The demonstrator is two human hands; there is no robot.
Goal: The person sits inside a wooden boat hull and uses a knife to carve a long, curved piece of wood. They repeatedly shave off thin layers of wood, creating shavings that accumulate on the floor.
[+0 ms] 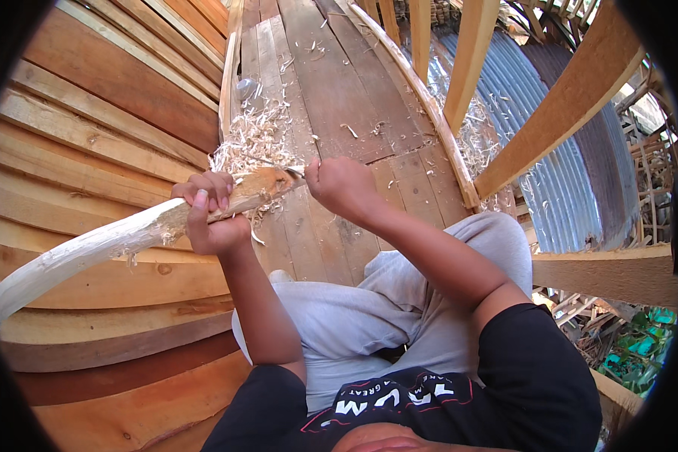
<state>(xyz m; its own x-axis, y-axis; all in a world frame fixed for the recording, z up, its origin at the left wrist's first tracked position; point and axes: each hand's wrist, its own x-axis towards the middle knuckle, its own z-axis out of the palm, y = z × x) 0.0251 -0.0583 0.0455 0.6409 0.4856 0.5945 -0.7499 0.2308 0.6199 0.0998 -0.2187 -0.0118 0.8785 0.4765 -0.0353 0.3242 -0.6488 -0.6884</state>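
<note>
Branch [143, 230], peeled and likely stiff, suits holding behind its brown end, where the left hand [214, 229] grips, right hand [340, 187] closed on a knife [297, 173] at that end.

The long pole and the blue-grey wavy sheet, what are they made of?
Pole: almost surely wood, bare and unvarnished; it's pale, with frayed fibres. Sheet: probably metal, slightly shiny; its ridges catch light. Painted or plain, I can't tell.

We're on the head-worn fisheye, peering steeply down from close above the peeled branch [90, 252], taking in plank floor [339, 87] beyond it, lap [346, 320] this side.
</note>
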